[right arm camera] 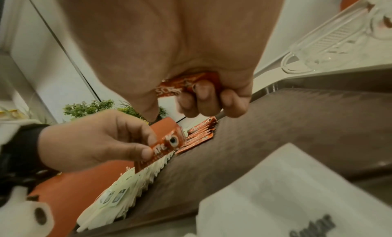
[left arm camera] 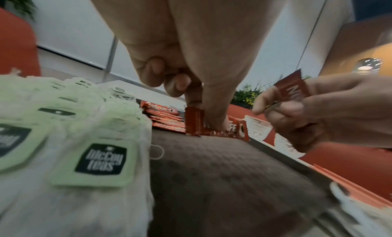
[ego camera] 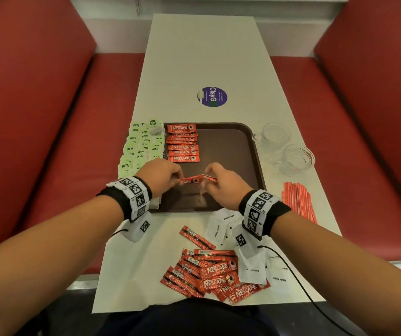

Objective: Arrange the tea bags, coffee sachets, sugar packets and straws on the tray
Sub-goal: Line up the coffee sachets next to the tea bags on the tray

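Dark brown textured plastic tray (ego camera: 228,151); red foil coffee sachets (ego camera: 182,144) with white lettering; pale green paper tea bag tags (ego camera: 141,146) bearing black logos; white paper sugar packets (ego camera: 216,227) printed black; red-and-white striped straws (ego camera: 297,200); cream desk (ego camera: 204,57).

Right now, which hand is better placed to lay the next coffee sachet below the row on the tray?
Left hand: it pinches a sachet just below the row; the right hand is farther away.
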Motion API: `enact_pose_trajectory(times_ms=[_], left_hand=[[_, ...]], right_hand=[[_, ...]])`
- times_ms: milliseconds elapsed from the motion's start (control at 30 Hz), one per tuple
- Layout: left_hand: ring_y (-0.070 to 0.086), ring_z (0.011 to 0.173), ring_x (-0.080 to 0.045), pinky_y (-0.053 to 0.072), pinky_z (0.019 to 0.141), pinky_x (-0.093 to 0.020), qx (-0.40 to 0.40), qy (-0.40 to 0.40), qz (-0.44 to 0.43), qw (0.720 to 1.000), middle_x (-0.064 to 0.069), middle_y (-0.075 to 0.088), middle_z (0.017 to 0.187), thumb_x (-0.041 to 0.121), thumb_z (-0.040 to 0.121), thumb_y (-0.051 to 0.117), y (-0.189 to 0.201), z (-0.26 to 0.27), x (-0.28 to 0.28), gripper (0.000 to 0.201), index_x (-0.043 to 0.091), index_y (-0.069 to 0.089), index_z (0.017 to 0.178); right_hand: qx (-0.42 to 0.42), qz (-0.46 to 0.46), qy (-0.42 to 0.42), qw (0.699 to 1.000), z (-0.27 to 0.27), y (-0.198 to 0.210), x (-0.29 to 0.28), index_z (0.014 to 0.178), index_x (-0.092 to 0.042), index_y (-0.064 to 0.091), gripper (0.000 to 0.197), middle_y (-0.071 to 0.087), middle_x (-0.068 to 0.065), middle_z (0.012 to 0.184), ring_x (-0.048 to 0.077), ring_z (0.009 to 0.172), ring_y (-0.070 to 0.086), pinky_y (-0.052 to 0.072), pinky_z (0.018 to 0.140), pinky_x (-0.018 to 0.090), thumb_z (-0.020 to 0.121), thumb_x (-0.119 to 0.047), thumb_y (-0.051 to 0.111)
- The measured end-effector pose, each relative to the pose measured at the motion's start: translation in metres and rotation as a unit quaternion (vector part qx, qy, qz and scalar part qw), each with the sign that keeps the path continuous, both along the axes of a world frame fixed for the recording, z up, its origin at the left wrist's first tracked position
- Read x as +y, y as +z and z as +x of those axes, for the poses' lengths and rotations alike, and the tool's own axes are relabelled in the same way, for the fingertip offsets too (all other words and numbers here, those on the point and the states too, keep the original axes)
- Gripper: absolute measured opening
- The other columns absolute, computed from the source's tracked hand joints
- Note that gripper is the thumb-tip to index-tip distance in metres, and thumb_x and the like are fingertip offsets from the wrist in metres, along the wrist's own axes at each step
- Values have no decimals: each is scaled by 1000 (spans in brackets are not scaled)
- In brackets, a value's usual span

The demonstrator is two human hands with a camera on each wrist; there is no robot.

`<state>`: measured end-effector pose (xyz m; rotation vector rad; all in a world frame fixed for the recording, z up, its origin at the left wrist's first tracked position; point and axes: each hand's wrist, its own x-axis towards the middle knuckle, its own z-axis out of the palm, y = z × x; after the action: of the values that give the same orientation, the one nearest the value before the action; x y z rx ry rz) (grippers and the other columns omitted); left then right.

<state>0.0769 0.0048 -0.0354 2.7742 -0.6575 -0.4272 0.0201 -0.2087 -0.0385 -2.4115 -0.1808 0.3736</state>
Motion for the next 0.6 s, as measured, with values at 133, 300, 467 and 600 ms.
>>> enact_pose_trajectory(times_ms=[133,300,467,600], left_hand=[[61,94,-16,46,77,-28,5,7,77,997,4,69,99,34,93,64,-12,23,-7,15,27,73,104],[63,95,-19,51,79,-32,12,1,151,988,2,70,102,39,92,64,-18,46,-18,19,27,74,103],[61,87,-14,47,70,-28,19,-33,138,990,8,67,91,50,86,68,-21,54,-21,20,31,71,93],[61,95,-17,47,74,-29,28,-48,171,984,5,66,98,39,88,69,-20,63,-25,16,29,69,100]], right_hand=[[28,27,-18,999,-1,0,-4,107,-21,34,19,54,-2,72,14,57,49,43,56,33,96,-19,49],[56,35,-10,998,-4,-2,-8,96,-17,35,13,49,0,72,15,59,44,39,58,33,96,-15,48],[39,32,-28,998,-2,-6,-13,93,-15,48,6,55,0,74,14,62,47,43,62,30,96,-15,53],[23,23,-35,999,2,-11,-16,97,-19,54,3,62,0,80,15,67,56,49,67,30,99,-20,56]])
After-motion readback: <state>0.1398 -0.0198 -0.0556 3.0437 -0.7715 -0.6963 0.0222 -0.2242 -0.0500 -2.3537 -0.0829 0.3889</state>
